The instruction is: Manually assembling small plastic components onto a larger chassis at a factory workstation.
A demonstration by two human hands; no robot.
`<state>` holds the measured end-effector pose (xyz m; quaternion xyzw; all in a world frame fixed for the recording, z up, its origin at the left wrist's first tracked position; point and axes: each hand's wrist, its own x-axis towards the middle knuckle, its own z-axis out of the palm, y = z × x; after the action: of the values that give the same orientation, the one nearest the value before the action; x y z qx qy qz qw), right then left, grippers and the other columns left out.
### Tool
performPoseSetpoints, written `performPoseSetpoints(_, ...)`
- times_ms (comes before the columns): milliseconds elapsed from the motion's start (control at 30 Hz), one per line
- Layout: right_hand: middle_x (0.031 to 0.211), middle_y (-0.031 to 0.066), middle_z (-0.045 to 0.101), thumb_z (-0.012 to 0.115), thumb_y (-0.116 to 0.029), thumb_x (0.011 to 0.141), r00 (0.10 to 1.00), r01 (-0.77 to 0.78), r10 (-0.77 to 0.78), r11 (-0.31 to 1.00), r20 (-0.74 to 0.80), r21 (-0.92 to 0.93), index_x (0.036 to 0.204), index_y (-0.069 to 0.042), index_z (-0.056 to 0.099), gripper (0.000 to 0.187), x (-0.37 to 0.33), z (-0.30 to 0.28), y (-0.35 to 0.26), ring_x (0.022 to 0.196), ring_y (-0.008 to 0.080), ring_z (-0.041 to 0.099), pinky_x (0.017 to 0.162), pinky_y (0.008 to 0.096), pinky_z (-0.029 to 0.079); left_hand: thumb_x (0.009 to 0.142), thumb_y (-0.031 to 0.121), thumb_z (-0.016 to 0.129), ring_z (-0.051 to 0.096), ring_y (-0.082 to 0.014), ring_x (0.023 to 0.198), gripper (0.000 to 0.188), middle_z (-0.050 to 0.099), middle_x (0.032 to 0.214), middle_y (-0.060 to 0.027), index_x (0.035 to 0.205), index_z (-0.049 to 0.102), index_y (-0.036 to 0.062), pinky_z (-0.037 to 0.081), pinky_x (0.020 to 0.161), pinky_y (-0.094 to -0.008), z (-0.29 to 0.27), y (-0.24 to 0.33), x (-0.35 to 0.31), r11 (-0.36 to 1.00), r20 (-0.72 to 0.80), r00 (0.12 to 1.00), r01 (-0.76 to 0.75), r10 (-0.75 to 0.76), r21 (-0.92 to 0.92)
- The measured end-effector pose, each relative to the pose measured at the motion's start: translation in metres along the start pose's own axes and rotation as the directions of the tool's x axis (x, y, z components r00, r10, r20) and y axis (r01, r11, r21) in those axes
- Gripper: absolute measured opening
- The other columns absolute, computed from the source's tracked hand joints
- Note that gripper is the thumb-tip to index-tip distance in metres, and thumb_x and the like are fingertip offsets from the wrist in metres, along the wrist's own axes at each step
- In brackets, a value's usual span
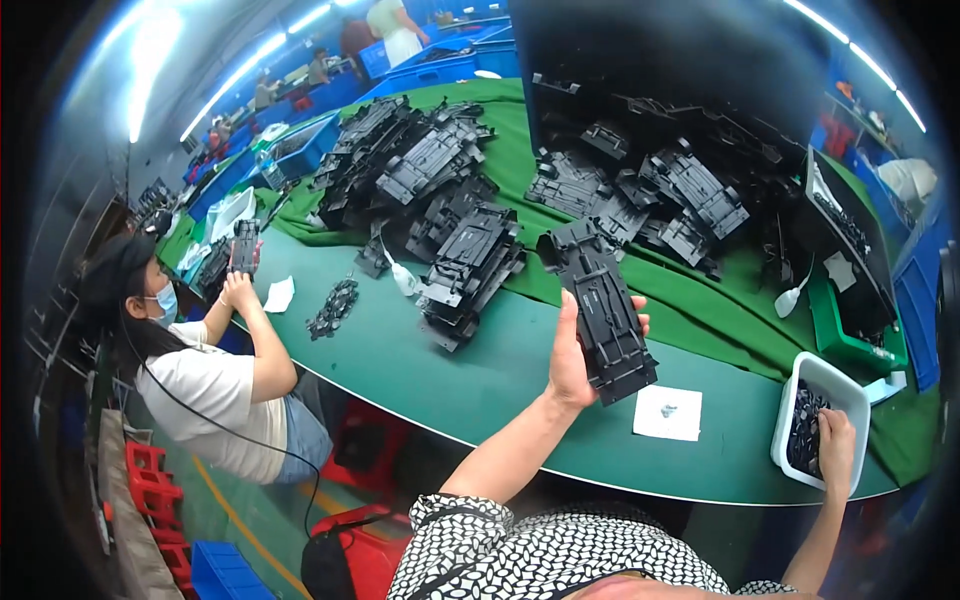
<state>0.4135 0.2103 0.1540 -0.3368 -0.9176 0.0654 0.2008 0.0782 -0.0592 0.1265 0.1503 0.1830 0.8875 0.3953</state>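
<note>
My left hand (570, 362) is closed around a black plastic toy car chassis (603, 315), held tilted above the green table with its ribbed face up. At the right, my right hand (837, 448) reaches into a white plastic bin (788, 388) of small black parts (804, 428). Its fingers are drawn together at the parts, and whatever they pinch is too small to make out. Between the two hands, a white square of paper (667, 427) lies on the table with a few tiny greyish pieces on it.
Piles of black chassis (470, 255) stand at left centre, with more (690, 190) beside a large black box (665, 60). A green bin (850, 325) stands far right. Small black parts (333, 308) lie on the table (400, 370). A masked co-worker (215, 375) holds another chassis at the left.
</note>
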Motion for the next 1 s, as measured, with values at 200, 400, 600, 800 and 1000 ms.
performPoseSetpoints(200, 0.077, 0.0146, 0.06, 0.054, -0.006, 0.09, 0.976, -0.069, 0.103, 0.981, -0.192, 0.18, 0.093, 0.006, 0.061, 0.014, -0.002, -0.022, -0.01, 0.07, 0.0207, 0.059, 0.068, 0.033, 0.046, 0.091, 0.067, 0.029, 0.061, -0.0285, 0.098, 0.078, 0.06, 0.111, -0.0175, 0.122, 0.049, -0.0018, 0.054, 0.083, -0.0408, -0.002, -0.002, 0.006, 0.999, -0.01, 0.999, 0.039, -0.039, -0.023)
performPoseSetpoints(400, 0.081, 0.005, 0.063, 0.056, -0.011, 0.09, 0.929, -0.271, 0.361, 0.502, 0.086, 0.821, 0.107, 0.003, 0.061, 0.022, 0.021, -0.02, -0.05, 0.066, 0.0074, 0.055, 0.059, 0.0203, 0.045, 0.089, 0.066, 0.037, 0.06, -0.0314, 0.095, 0.075, 0.059, 0.112, -0.019, 0.124, 0.047, 0.0001, 0.049, 0.087, -0.0431, 0.002, 0.003, 0.015, 0.995, 0.038, 0.999, 0.008, -0.004, -0.099)
performPoseSetpoints(600, 0.096, 0.0175, 0.066, 0.06, -0.005, 0.089, 0.915, -0.365, 0.231, 0.123, 0.331, 0.923, 0.117, 0.009, 0.054, 0.032, 0.028, -0.015, -0.081, 0.079, 0.0175, 0.068, 0.072, 0.0278, 0.057, 0.093, 0.059, 0.038, 0.056, -0.0269, 0.105, 0.071, 0.053, 0.125, -0.0172, 0.134, 0.038, 0.002, 0.043, 0.099, -0.0434, -0.006, 0.003, 0.013, 0.995, 0.105, 0.994, -0.041, 0.031, 0.091)
performPoseSetpoints(800, 0.095, 0.0181, 0.066, 0.061, -0.006, 0.088, 0.882, -0.408, 0.276, 0.045, 0.381, 0.912, 0.116, 0.007, 0.055, 0.031, 0.016, -0.013, -0.072, 0.081, 0.0183, 0.068, 0.073, 0.0298, 0.057, 0.093, 0.058, 0.038, 0.056, -0.0259, 0.104, 0.069, 0.052, 0.125, -0.0163, 0.133, 0.039, 0.0023, 0.043, 0.099, -0.0428, -0.005, -0.009, 0.011, 0.996, 0.084, 0.996, 0.005, -0.013, 0.093)
performPoseSetpoints(1000, 0.1, 0.0203, 0.064, 0.062, -0.006, 0.087, 0.867, -0.426, 0.272, -0.032, 0.418, 0.904, 0.114, 0.008, 0.054, 0.032, 0.017, -0.006, -0.058, 0.085, 0.0214, 0.067, 0.079, 0.0312, 0.056, 0.093, 0.058, 0.038, 0.055, -0.0262, 0.105, 0.068, 0.052, 0.125, -0.0168, 0.134, 0.039, 0.0035, 0.043, 0.098, -0.0435, -0.003, -0.009, 0.012, 0.997, 0.109, 0.994, 0.01, -0.019, 0.083)
